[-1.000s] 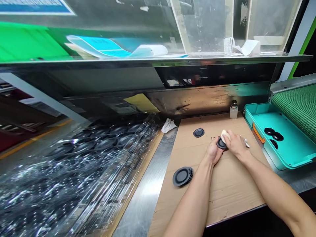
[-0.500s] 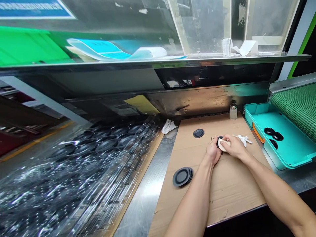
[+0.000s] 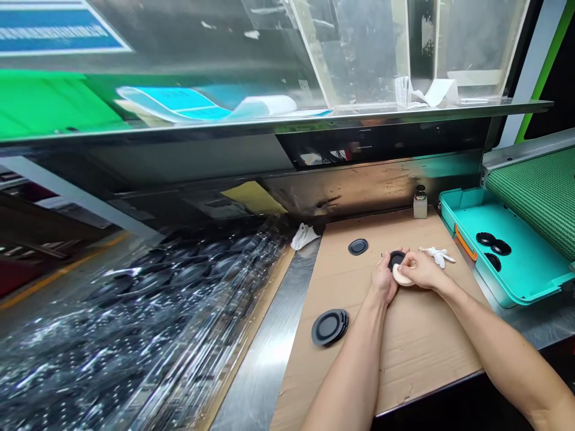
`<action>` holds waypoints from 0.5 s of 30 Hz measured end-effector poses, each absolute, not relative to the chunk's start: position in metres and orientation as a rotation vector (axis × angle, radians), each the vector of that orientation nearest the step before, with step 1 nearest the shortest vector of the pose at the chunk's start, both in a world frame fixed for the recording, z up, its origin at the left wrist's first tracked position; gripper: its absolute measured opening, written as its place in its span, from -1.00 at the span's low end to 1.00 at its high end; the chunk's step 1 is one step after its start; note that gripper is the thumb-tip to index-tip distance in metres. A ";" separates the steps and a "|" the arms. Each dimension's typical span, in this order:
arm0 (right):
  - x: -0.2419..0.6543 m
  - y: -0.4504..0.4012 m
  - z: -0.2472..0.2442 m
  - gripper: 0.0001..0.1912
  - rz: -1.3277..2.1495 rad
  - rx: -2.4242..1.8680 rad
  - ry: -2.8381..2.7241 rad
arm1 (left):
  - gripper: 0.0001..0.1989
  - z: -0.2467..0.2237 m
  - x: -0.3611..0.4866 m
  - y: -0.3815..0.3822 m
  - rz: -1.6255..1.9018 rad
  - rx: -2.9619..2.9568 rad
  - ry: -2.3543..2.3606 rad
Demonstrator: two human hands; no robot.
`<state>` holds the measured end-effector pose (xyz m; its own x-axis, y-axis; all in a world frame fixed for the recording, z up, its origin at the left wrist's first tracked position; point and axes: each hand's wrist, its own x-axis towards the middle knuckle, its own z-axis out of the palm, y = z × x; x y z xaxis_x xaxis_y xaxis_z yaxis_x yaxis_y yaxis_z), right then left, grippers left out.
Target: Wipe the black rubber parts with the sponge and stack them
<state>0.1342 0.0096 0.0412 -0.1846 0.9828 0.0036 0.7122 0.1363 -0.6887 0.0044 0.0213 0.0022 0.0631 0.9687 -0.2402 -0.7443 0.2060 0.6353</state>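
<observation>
Above the cardboard sheet (image 3: 341,275), my left hand (image 3: 383,277) is closed round the edge of a black round disc (image 3: 396,258). My right hand (image 3: 421,269) pinches a cream round sponge pad (image 3: 402,276), which overlaps the disc's lower right part. Whether pad and disc touch is hard to make out. A small stack of black discs (image 3: 329,327) lies left of my left forearm. Farther back, one black disc (image 3: 358,246) lies alone on the cardboard. Just behind my right hand is a crumpled white glove or cloth (image 3: 439,256).
At the right, a turquoise tray (image 3: 516,287) holds several black ridged discs beside a green conveyor belt (image 3: 534,179). A small bottle (image 3: 420,202) stands at the back. Clear plastic trays (image 3: 179,335) of black discs fill the left. A metal shelf (image 3: 359,114) spans above.
The pad in my right hand has shifted down across the disc, so more of the disc's black face shows. My left hand still holds the disc. The whole view has shifted slightly.
</observation>
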 end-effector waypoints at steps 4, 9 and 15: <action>0.127 0.012 0.041 -0.76 0.539 -1.636 -1.936 | -0.64 0.002 0.005 0.022 1.338 0.400 0.687; 0.119 0.003 0.048 -0.61 0.180 -1.914 -2.015 | -0.64 0.004 0.004 0.023 1.341 0.320 0.687; 0.112 0.001 0.053 -0.56 0.113 -2.003 -2.054 | -0.57 0.011 0.002 0.022 1.328 0.252 0.667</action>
<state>0.1118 0.0009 0.0528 -0.0077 0.9905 0.1371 0.9695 0.0410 -0.2416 0.0024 0.0221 0.0106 0.0892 0.9486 -0.3035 -0.8100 0.2464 0.5321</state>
